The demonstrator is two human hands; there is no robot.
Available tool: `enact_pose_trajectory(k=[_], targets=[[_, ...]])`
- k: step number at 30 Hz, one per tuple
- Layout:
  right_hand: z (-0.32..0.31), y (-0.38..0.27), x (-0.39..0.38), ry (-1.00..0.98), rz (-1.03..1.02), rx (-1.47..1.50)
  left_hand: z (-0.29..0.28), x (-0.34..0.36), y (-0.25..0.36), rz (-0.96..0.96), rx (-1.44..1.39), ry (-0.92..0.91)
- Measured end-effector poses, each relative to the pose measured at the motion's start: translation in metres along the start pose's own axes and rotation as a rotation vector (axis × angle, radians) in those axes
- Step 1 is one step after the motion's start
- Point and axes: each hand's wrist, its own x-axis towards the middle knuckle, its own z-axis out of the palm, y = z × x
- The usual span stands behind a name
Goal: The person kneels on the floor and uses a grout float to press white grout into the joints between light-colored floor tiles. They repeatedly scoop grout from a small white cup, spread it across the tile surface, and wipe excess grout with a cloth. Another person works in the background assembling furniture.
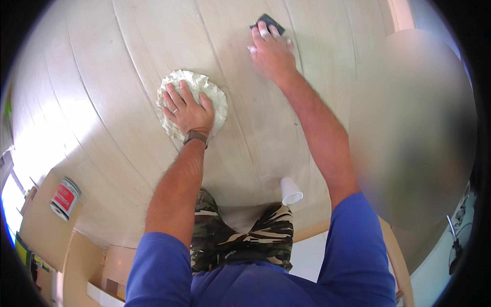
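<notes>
Head view, read from left to right: at the lower left of the frame one red-and-white can is seen standing on a tan ledge, apart from the work. Left of centre, the left hand is laid flat on one crumpled pale cloth, its fingers spread open and pressed down on the cloth rather than closed around it; a band is worn at that wrist. The cloth lies on the pale wooden tabletop, whose boards run up the frame. Below centre, one white paper cup is seen on its side near the tabletop's near edge. At the upper centre right, the right hand is pressed on one small dark block, the fingers curved over it and gripping it against the wood; only the block's far end shows. Two hands, one cloth, one block, one cup and one can are counted. Judged from this, the rubbing would be done best with even pressure kept along the grain, the block held flat, and the cloth kept spread under the palm so that no folds drag. A blurred shape fills the right of the frame and cannot be made out.
</notes>
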Motion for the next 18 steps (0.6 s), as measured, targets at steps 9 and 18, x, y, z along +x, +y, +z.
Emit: enact_pose_trajectory(k=[9, 18], targets=[[-0.008, -0.005, 0.012, -0.017, 0.059, -0.082, -0.004, 0.000, 0.000, -0.004, -0.015, -0.026], [-0.006, -0.009, 0.014, -0.022, 0.046, -0.103, -0.003, -0.001, -0.001, 0.001, -0.053, -0.013]])
